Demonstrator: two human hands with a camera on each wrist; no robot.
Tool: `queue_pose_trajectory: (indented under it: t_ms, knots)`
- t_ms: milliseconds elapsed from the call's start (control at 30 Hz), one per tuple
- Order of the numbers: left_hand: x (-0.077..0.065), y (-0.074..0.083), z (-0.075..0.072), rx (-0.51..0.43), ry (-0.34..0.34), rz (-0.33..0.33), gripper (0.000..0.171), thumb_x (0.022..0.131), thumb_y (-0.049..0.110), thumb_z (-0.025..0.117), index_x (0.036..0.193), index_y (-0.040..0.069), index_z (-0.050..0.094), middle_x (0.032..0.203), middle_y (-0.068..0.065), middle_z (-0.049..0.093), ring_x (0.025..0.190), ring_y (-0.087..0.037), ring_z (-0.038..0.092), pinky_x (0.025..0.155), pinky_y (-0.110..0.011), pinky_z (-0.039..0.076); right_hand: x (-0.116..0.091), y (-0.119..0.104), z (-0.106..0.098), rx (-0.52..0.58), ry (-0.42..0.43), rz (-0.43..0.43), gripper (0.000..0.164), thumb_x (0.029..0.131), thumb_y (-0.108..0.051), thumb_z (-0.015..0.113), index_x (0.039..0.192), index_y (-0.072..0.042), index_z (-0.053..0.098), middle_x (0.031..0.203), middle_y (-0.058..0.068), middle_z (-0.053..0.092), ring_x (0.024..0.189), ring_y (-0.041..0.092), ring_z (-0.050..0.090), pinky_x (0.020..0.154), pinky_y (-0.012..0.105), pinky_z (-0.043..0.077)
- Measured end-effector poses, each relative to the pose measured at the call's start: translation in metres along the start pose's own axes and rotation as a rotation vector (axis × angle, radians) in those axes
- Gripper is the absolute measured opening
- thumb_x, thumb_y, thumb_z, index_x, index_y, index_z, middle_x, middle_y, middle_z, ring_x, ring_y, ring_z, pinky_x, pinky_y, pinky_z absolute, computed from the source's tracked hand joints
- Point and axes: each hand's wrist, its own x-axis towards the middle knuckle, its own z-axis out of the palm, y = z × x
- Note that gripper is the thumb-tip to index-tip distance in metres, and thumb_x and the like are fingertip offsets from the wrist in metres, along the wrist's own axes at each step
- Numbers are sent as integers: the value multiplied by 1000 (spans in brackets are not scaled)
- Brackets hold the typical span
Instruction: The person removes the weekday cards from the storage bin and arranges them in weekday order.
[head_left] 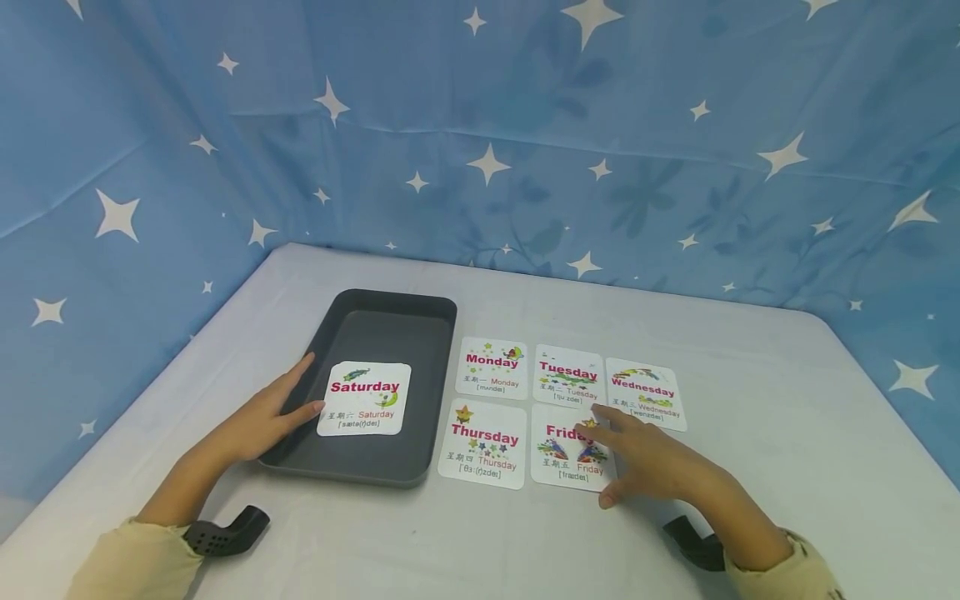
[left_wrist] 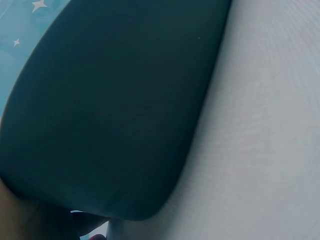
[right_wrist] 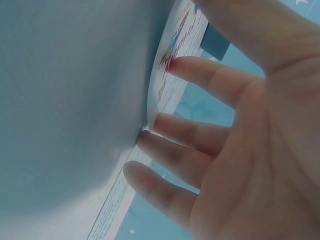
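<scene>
A dark grey tray (head_left: 367,333) holds the white Saturday card (head_left: 365,398) near its lower middle. My left hand (head_left: 273,412) lies at the tray's left rim, index finger stretched along it, thumb reaching inward to the card's left edge. In the left wrist view the tray's dark outer side (left_wrist: 115,100) fills most of the picture. My right hand (head_left: 641,458) spreads over the right side of the Friday card (head_left: 558,458), fingertips on it and thumb off its lower right corner. From the right wrist, the fingers (right_wrist: 185,135) look apart and fairly straight along the card's edge.
Monday (head_left: 491,368), Tuesday (head_left: 567,375) and Wednesday (head_left: 647,393) cards form the back row, with the Thursday card (head_left: 482,443) left of Friday. A white cloth covers the table (head_left: 750,375). Behind it hangs a blue curtain (head_left: 450,100) with white stars.
</scene>
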Motion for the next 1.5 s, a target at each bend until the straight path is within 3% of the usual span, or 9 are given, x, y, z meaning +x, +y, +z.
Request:
queue_pose_trajectory:
  t_ms: [567,833,1067,1300,1500]
  knots:
    - [-11,-5,-4,-8,8,6,78,92,37,50,146,1,7,147,-31,14,131,-52,17,101,-66,19,-4,-12,1,-4,3,-6,87,58,-38,82,135,-19,47,145,14,33,126,43,36,95,60,37]
    - [-17,-10,-3,-17,7,-6,78,92,37,49,146,-1,7,147,-31,13,132,-52,16,101,-66,18,-4,-16,3,-26,23,-49,82,63,-47,76,134,-17,48,142,16,36,124,44,39,95,60,37]
    - [-14,-7,-4,-19,12,-8,78,92,39,49,146,1,6,148,-30,13,132,-51,16,102,-65,18,1,-16,3,-59,94,-72,74,68,-47,73,130,-13,51,141,17,37,127,43,35,96,59,36]
    - [-3,-2,-2,-9,4,8,77,93,40,47,146,0,8,147,-30,14,133,-50,16,104,-63,18,8,-14,4,-24,276,-104,62,76,-36,71,129,-12,50,143,20,33,127,44,34,95,60,37]
    - [0,1,-3,-1,-3,7,76,93,39,47,146,0,9,147,-31,15,133,-50,16,104,-63,18,33,-36,4,30,293,-146,69,79,-41,68,136,-14,42,147,17,27,132,41,28,99,61,32]
